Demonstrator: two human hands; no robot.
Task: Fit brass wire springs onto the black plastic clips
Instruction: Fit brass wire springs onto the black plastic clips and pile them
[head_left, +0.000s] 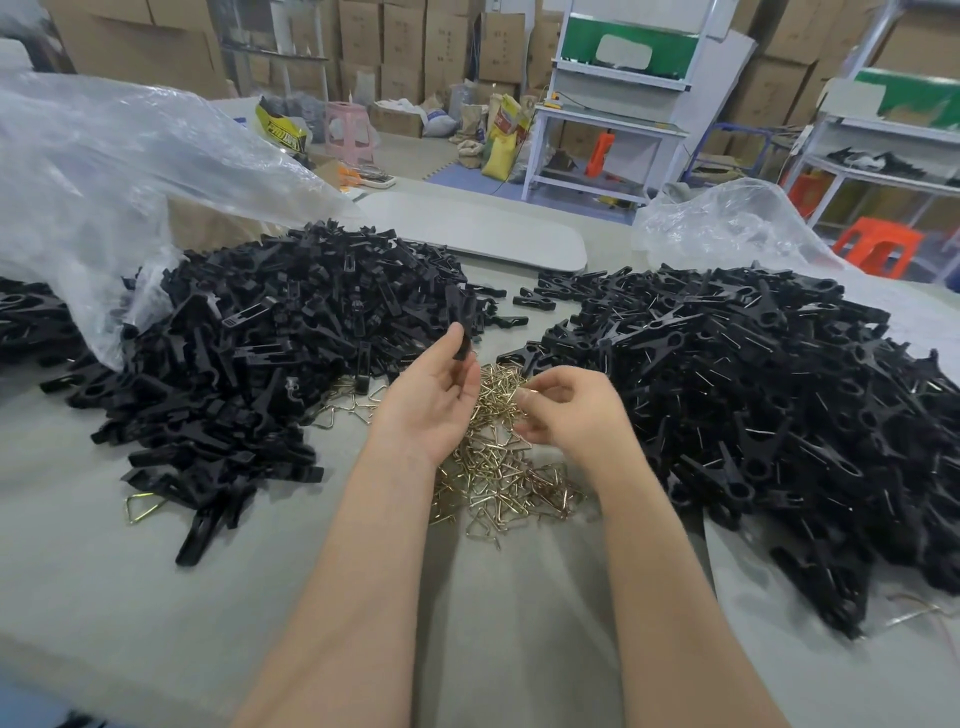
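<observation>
Head view, tangled springs: the loose heap of triangular brass wire springs (498, 467) lies knotted under my wrists. I judge that a pull by my right hand (566, 410) could lift several hooked together, or flick one across the grey table top (104, 571).
Clip grip: my left hand (436, 395) has the small black plastic clip (462, 332) only by its lower end, so pressing a wire on could twist it loose.
Mixed heaps: the heap of bare black clip pieces (260, 353) lies at nine o'clock and the heap of black clips already carrying wire (753, 389) at three o'clock. Both reach the edge of the springs, so a finished clip dropped short could land among the unfinished ones.
Left fingers: thumb and fingertips are clamped on the clip, palm up. The clip stands out at twelve o'clock from my palm.
Right fingers: curled, with thumb and forefinger drawn close at the top of the spring heap. I cannot tell whether a wire is already between them.
Spring to clip: the springs touch my right fingertips. The held clip is at eleven o'clock from them, near but apart.
</observation>
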